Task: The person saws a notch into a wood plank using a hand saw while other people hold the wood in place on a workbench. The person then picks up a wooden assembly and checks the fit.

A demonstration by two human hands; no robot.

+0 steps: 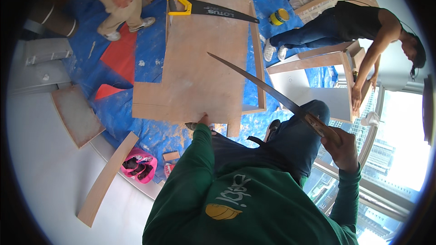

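At plywood panel (200,63) near edge, left hand (203,120), right hand (343,147) gripping handsaw (268,90)

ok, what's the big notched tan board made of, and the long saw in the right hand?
Big notched tan board: looks like plywood, bare and matt, faint grain, pale cut edges. Long saw in the right hand: dark metal blade, probably steel; brown handle, likely wood. Left hand rests on the board's near edge.

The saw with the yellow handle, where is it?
In the head view, the saw with the yellow handle lies flat across the far end of the big plywood board, away from both hands, near a yellow tin.
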